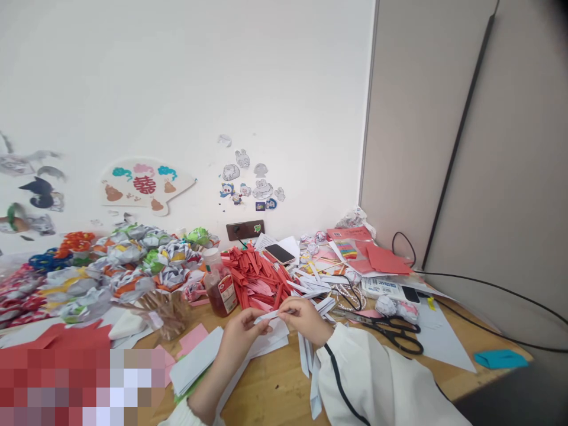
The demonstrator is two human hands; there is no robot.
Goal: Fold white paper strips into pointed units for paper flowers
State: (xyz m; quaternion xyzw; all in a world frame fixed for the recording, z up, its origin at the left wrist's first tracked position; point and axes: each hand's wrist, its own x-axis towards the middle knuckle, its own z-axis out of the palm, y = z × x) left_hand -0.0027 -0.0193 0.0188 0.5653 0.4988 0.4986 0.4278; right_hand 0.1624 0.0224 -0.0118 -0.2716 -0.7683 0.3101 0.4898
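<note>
Between my two hands, above the wooden table (266, 390), is a narrow white paper strip (267, 316). My left hand (244, 331) pinches its left part, and my right hand (304, 319) pinches the right end. White paper sheets (277, 334) lie just beneath. Folded white strips (316, 378) rest under and beside my right wrist. Behind my hands is a heap of folded red paper strips (257, 275). A bottle of amber liquid (220, 293) with a red and white label stands behind my left hand.
Black-handled scissors (399, 337) lie at right, near a blue folded paper (500, 359). A phone (279, 254) rests behind the red strips. Crumpled paper bundles (133, 260) fill the back left. A bundle of brown sticks (162, 310) stands at left. Dark cables (483, 286) cross the right side.
</note>
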